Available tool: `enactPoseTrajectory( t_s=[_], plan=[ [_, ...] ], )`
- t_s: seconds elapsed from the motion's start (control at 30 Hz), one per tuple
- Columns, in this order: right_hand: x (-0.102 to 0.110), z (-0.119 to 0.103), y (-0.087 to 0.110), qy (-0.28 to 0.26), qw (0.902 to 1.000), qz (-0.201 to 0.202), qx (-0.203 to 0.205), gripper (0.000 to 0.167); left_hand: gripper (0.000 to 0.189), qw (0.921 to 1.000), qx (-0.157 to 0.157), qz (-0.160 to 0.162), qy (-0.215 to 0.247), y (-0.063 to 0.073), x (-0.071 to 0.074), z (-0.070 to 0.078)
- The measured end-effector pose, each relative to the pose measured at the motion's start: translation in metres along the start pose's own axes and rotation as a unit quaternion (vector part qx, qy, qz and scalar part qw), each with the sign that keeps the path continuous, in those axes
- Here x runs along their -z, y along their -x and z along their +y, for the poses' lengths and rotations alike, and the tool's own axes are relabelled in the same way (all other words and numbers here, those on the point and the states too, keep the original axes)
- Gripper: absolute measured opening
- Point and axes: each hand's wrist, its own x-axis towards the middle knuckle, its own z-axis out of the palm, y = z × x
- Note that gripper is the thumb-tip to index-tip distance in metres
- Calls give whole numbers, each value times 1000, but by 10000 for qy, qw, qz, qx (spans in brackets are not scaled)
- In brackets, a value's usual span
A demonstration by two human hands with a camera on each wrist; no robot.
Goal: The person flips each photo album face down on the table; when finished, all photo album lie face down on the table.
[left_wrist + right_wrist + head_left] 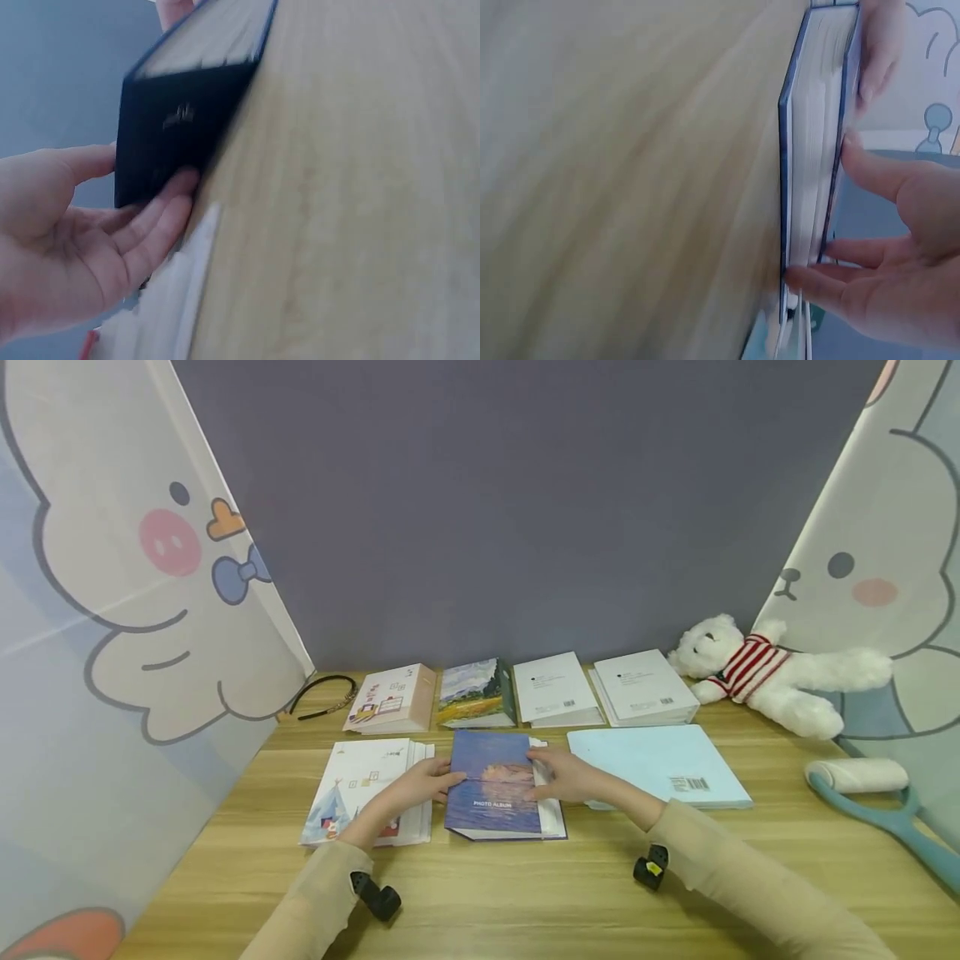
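A blue photo album point(491, 777) with a painted cover lies flat on the table between both hands. My left hand point(422, 781) holds it along its left side; in the left wrist view the thumb is at the upper edge of the dark spine point(172, 135) and the fingers are against its lower part. With the thumb on the cover and fingertips at the page side, my right hand point(566, 774) holds the opposite side. White page edges point(816, 142) show between the covers in the right wrist view.
A white album point(360, 785) lies left of the hands, a light blue one point(656, 764) to the right. Behind stand a pink album point(390, 697), a landscape-cover album point(477, 693) and two white ones point(555, 687). A teddy bear point(780, 677), lint roller point(858, 775) and black headband point(324, 696) lie around them.
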Motion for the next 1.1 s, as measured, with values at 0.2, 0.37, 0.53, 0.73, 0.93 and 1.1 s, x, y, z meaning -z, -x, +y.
enactPoseTrajectory(
  t_s=[0.2,0.37,0.53,0.73,0.93,1.1],
  plan=[
    [-6,-12,-8,38,10000,-46,-77,79,61,9984,241,330,385,4,4,-1],
    [-7,-22,-12,18,9996,-10,-299,83,61,9943,188,279,1012,7,9,0],
    [-8,-26,-15,-150,9996,68,-215,81,66,9901,243,192,1367,9,12,0],
    [-8,-31,-17,-299,9995,121,27,78,76,9892,300,289,1402,8,14,0],
    [-7,-34,-18,-542,9980,311,112,77,65,9872,14,583,1484,9,16,4],
    [-7,-41,-17,-544,9972,472,210,73,63,9849,-194,745,1548,12,16,7]
  ],
)
